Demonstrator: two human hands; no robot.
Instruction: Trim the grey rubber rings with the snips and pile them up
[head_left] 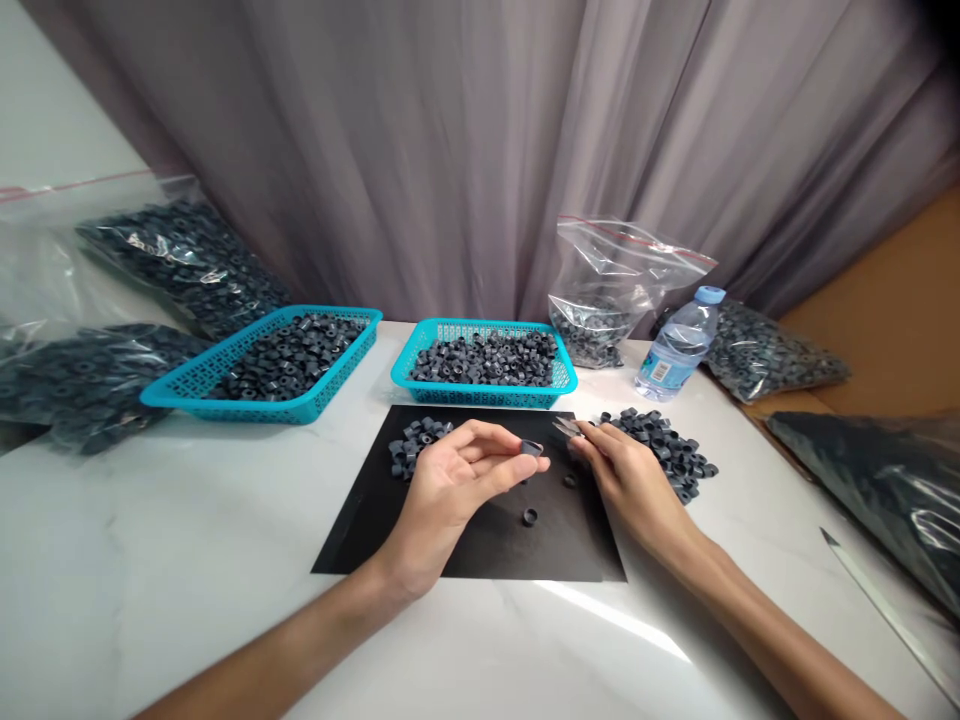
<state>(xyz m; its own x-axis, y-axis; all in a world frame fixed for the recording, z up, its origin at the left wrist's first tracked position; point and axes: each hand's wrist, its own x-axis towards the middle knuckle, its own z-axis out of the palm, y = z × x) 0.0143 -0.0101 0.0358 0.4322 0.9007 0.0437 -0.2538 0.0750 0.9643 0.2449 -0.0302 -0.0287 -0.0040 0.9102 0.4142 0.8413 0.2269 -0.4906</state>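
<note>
My left hand (465,470) is over the black mat (480,550), its thumb and fingers pinching a small dark grey plastic cap (531,448). At the mat's right edge, my right hand (622,465) grips a small silver metal tool with two pointed tips (566,427), which look like snips or tweezers. Its tips point left towards the held cap and are apart from it. Two loose caps, one nearer me (529,517) and one by my right hand (570,481), lie on the mat. A pile of grey caps (412,448) sits partly behind my left hand.
Another cap pile (675,450) lies right of the mat. Two blue baskets, one central (484,393) and one left (300,408), hold many caps. Filled plastic bags (187,260) stand left, others right. A water bottle (679,345) stands behind the right pile. A grey curtain hangs behind.
</note>
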